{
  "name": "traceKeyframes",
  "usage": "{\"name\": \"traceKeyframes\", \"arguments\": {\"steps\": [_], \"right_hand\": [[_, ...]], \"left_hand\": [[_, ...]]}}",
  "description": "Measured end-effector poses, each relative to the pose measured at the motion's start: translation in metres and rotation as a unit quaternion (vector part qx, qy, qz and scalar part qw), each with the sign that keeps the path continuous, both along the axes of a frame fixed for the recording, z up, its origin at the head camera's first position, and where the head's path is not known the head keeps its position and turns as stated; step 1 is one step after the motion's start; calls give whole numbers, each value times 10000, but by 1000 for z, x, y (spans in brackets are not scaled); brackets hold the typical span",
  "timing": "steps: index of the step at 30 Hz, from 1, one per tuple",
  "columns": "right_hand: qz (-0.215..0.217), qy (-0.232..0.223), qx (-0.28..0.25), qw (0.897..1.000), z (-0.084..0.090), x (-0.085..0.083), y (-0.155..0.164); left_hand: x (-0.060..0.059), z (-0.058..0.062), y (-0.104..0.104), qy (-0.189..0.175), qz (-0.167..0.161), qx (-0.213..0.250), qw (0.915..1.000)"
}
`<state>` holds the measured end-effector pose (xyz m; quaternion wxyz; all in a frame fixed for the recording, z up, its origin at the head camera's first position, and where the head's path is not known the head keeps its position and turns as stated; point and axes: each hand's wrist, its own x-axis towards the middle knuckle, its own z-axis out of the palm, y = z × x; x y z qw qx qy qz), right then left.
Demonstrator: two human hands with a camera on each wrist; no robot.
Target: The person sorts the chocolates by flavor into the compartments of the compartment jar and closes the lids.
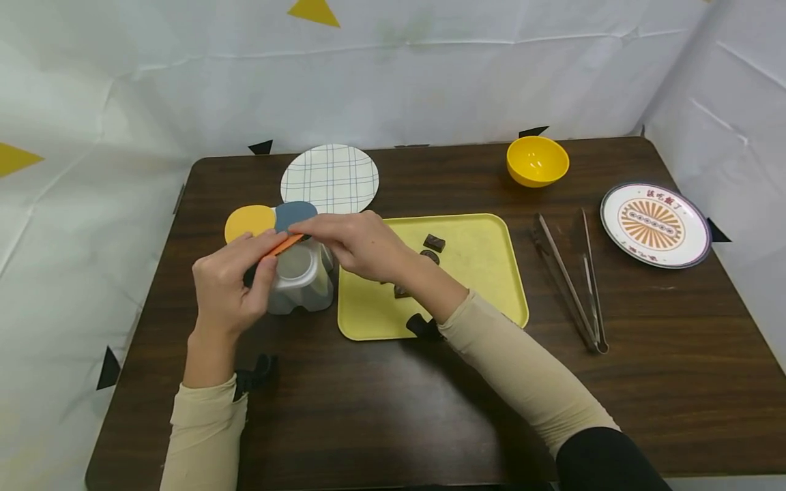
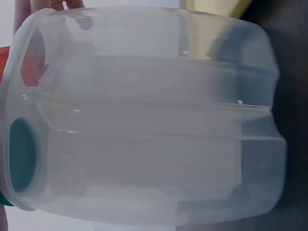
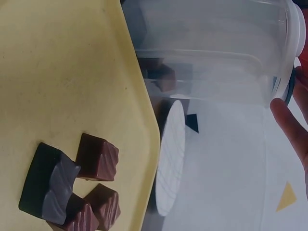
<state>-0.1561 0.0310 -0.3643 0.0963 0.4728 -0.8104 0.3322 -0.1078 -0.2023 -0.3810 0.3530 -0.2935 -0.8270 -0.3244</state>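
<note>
Directly beneath both hands: clear container [image 1: 301, 278].

You're at a staged recording booth, not a real kitchen: white sheeting [image 1: 430, 75] walls in the dark wooden tabletop [image 1: 645, 382] on the left, far and right sides, with yellow [image 1: 314, 11] and black triangle markers [image 1: 260, 147] stuck on.

On my feed both arms wear long beige sleeves, snug and ribbed at the cuffs. A black strap sits at each wrist. Near the right elbow I see a black garment beginning. My left hand [image 1: 230, 286] and right hand [image 1: 356, 242] are bare, without rings.
</note>
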Motion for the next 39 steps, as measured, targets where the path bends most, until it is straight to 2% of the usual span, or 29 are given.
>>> {"name": "traceKeyframes", "arguments": {"steps": [7,16,23,31,39], "right_hand": [[-157,-126,32,9998,-2,0,1],[-138,-227,-144,9995,-7,-2,3],[-64,-378,-196,9991,-8,1,4],[-120,-355,-214,9991,-9,8,7],[-36,-593,214,9980,-7,19,9]], "left_hand": [[-3,3,-2,-164,77,-4,9998],[-2,-4,8,-203,526,541,9969],[-2,-5,9,-224,532,635,9963],[-3,-6,10,-244,492,628,9965],[-2,-7,9,-263,565,644,9960]]}}
